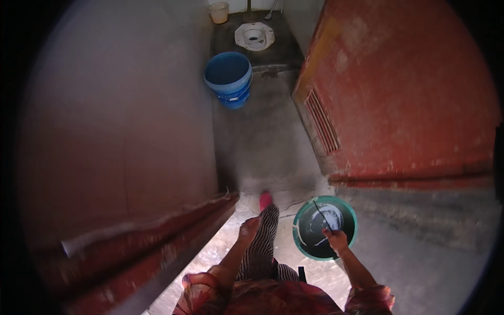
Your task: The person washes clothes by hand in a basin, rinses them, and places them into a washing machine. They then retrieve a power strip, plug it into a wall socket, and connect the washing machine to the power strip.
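My right hand [336, 241] is closed round the thin dark handle [321, 214] of a round green-rimmed bucket [352, 215]. The handle runs from the bucket's far rim up to my fingers. Dark liquid with a pale, bright patch [331, 216] shows inside the bucket. My left hand [250, 229] hangs beside my striped trouser leg [264, 236], and I cannot make out its fingers or anything in them. One pink shoe [265, 200] shows ahead on the floor at the doorway.
A large blue bucket [232, 97] stands on the dark floor [257, 142] by the left wall. Beyond a low step lie a white squat toilet [254, 37] and a small pale bucket [219, 12]. A red door [399, 89] with a slatted vent stands at the right.
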Motion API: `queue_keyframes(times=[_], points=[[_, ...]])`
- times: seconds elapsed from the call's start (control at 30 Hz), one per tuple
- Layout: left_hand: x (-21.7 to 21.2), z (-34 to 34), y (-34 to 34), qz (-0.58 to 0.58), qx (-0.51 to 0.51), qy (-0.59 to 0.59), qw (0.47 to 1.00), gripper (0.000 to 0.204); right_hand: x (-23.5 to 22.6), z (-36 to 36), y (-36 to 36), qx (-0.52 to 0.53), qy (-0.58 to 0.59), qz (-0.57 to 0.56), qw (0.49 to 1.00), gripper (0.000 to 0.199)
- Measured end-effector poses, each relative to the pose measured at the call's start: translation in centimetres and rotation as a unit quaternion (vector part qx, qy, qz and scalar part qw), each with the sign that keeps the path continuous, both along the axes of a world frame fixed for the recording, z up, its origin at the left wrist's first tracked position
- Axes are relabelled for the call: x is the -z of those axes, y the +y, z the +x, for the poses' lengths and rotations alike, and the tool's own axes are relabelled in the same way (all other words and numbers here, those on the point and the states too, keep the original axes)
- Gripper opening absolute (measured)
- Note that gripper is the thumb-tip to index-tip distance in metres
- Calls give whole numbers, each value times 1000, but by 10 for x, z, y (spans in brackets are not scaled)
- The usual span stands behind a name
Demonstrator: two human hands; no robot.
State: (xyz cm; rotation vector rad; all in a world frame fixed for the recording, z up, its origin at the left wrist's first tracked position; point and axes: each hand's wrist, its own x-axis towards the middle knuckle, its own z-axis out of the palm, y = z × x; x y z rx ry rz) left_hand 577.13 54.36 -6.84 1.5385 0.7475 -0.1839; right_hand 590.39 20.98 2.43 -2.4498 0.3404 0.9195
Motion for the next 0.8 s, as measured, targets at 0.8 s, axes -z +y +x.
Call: queue_keyframes(times=[0.8], points=[[-203, 399, 173, -384, -365, -10, 848, 61, -271, 491, 400, -300, -111, 261, 911, 64]])
